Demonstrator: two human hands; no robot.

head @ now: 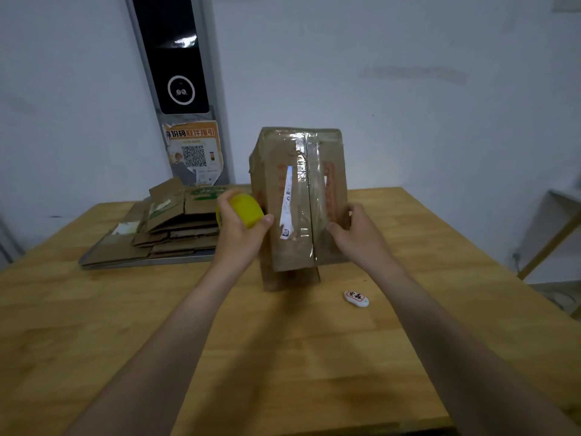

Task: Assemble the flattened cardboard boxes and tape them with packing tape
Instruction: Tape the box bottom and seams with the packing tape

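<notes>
left hand point(239, 230) half-covering tape roll point(249, 208), box point(301, 184) blurred

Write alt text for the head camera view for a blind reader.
A person's right hand holds a taped cardboard box on a wooden table while the left hand grips a yellow tape roll. Flattened boxes lie at left.

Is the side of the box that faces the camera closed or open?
Closed. On the cardboard box, two flaps meet at a middle seam, and clear tape covers that seam.
</notes>
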